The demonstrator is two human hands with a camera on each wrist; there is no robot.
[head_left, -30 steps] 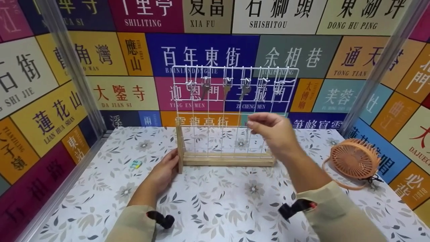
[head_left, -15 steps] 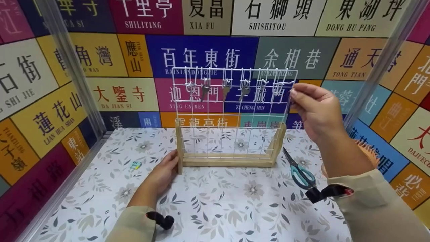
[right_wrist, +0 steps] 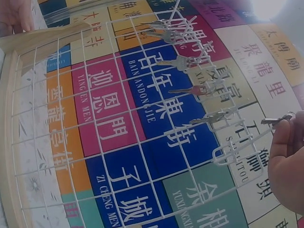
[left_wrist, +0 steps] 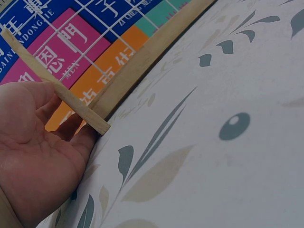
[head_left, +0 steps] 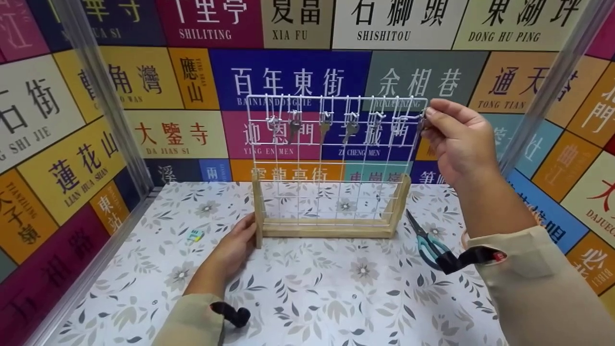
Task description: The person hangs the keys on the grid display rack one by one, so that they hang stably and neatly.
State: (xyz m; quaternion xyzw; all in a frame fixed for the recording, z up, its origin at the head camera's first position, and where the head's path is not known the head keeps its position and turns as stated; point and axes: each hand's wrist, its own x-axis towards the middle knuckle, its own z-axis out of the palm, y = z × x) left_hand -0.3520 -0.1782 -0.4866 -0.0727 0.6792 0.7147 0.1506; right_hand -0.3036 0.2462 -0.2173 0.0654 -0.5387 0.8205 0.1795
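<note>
A white wire grid rack stands upright in a wooden base, with hooks along its top. Several metal keys hang from the hooks. My right hand pinches a key by the rack's upper right corner, beside the rightmost hook; most of this key is hidden by the fingers in the head view. My left hand grips the wooden left leg low down, with some fingers hidden behind it.
Scissors with teal handles lie to the right of the rack, partly behind the black right wrist camera. A small teal and yellow item lies at left. An orange fan is mostly hidden by the right arm. Printed walls enclose the flowered tabletop.
My right hand has moved right and up from in front of the grid to its upper right corner, uncovering the scissors and covering the fan. My left hand stays at the leg.
</note>
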